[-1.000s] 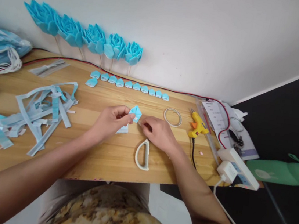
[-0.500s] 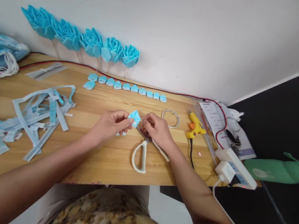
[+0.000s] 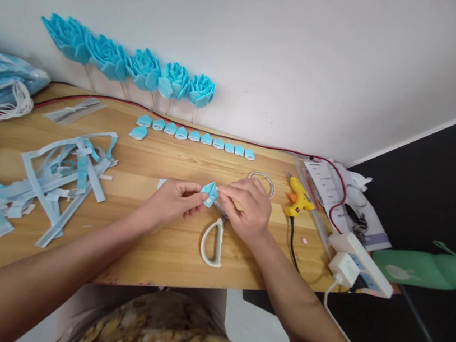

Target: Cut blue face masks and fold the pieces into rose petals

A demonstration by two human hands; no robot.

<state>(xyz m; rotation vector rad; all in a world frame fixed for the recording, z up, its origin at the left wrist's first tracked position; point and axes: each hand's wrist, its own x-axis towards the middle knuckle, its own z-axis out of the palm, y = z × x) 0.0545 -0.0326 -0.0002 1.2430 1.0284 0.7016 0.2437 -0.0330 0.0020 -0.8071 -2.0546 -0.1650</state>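
My left hand pinches a small folded blue fabric petal between thumb and forefinger above the middle of the table. A small white patch shows low on the petal. My right hand is closed in a pinch at the petal's right edge; whatever is between its fingertips is too small to make out. Beneath my right hand lies a pair of scissors, its pale handle loop showing and its blades mostly covered. Part of a light blue piece shows behind my left hand.
Folded petals line the back, below several blue fabric flowers on sticks against the wall. Cut strips heap at left. A tape ring, yellow glue gun, power strip and green bottle are at right.
Both hands and the petal have shifted slightly right and down. My right hand has turned, now covering more of the scissors and part of the ring. The camera view has shifted a little.
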